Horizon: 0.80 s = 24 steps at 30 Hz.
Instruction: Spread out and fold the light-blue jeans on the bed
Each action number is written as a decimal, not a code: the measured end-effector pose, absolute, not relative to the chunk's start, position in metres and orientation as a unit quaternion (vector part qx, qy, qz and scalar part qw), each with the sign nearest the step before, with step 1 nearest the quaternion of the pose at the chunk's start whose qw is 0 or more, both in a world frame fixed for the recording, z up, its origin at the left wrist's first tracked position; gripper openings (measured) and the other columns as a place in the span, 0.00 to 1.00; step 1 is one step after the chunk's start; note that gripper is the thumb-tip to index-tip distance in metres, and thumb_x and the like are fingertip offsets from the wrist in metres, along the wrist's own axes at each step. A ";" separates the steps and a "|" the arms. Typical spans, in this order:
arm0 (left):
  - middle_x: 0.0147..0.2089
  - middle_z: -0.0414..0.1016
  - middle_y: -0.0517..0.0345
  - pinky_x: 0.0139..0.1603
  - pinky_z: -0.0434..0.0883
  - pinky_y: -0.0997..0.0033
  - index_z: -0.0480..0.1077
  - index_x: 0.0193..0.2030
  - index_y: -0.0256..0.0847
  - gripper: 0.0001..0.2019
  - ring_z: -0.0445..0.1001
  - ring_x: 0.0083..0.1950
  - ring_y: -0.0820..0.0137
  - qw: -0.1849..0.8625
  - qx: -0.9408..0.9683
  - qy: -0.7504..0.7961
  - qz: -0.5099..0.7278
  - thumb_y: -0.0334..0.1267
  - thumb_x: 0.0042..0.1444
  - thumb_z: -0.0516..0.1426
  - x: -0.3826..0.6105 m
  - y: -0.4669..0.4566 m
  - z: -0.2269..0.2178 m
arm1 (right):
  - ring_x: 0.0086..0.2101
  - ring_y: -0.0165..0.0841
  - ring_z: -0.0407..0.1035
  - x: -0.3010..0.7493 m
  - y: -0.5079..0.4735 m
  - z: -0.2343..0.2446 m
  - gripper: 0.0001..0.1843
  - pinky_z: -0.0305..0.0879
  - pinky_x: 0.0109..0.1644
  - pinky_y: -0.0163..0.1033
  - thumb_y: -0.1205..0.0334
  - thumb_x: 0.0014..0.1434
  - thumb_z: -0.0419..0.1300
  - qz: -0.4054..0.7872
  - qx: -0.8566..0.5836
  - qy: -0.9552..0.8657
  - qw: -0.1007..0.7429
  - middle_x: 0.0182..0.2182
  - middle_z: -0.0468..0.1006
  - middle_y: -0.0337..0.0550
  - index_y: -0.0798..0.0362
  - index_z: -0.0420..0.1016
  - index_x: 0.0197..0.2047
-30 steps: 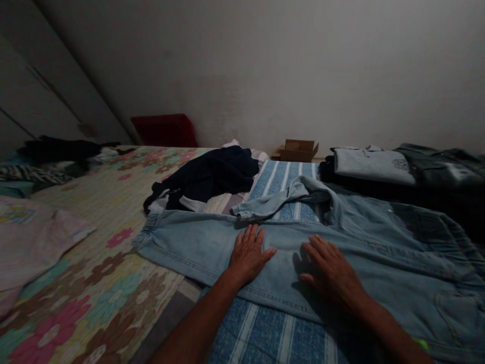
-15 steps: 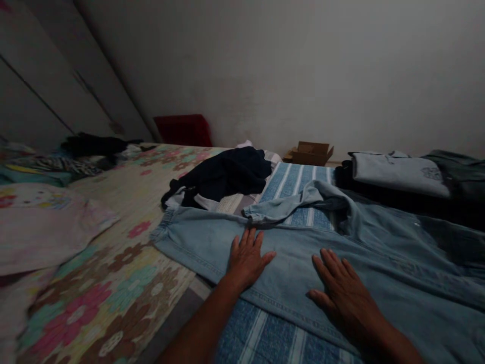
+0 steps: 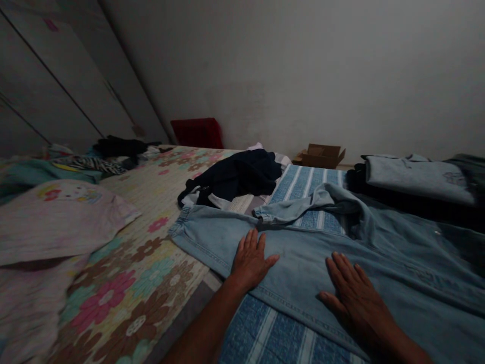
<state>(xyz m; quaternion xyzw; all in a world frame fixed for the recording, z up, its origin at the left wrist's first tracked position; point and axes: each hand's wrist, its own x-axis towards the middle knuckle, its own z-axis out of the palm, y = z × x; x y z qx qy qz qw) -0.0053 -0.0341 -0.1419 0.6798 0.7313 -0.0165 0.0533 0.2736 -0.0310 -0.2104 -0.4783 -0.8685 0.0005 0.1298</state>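
Note:
Light blue jeans (image 3: 295,258) lie spread across the bed, one leg stretched flat with its gathered elastic cuff at the left. The other leg is bent and bunched behind it. My left hand (image 3: 250,259) rests flat on the near leg, fingers apart, holding nothing. Farther right, my right hand (image 3: 350,288) also lies open on the denim, its palm down and thumb out to the side. Beneath the jeans is a blue and white striped cloth (image 3: 261,323). The waist end runs off toward the right edge.
Behind the cuff lies a dark navy garment (image 3: 237,174) in a heap. A pale pink garment (image 3: 68,217) covers the left of the flowered bedspread (image 3: 151,263). Folded clothes (image 3: 417,177) are stacked at the right. A cardboard box (image 3: 322,155) and a red object (image 3: 197,133) stand by the wall.
The view has turned slightly left, so everything appears farther right. Both hands stay flat on the jeans, with my left hand a little nearer the cuff.

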 end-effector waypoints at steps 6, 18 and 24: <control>0.72 0.40 0.39 0.69 0.42 0.53 0.50 0.69 0.32 0.38 0.39 0.72 0.55 0.038 0.678 0.733 -0.025 0.60 0.61 0.40 -0.009 -0.039 -0.143 | 0.65 0.46 0.40 0.269 -0.031 -0.198 0.43 0.41 0.66 0.57 0.34 0.62 0.43 0.035 -0.499 -0.861 0.089 0.66 0.47 0.57 0.60 0.55 0.67; 0.71 0.45 0.39 0.66 0.43 0.44 0.52 0.67 0.27 0.37 0.43 0.72 0.53 -0.034 0.651 0.755 -0.074 0.54 0.59 0.40 -0.019 -0.044 -0.146 | 0.66 0.47 0.29 0.260 -0.028 -0.155 0.47 0.30 0.67 0.55 0.32 0.62 0.42 0.154 -0.528 -0.834 0.047 0.68 0.38 0.58 0.62 0.46 0.69; 0.71 0.48 0.39 0.64 0.47 0.44 0.55 0.67 0.29 0.35 0.44 0.71 0.53 -0.059 0.636 0.763 -0.102 0.50 0.57 0.39 -0.023 -0.057 -0.146 | 0.66 0.48 0.28 0.262 -0.028 -0.159 0.47 0.28 0.66 0.57 0.31 0.61 0.40 0.164 -0.531 -0.829 0.066 0.68 0.38 0.58 0.61 0.46 0.69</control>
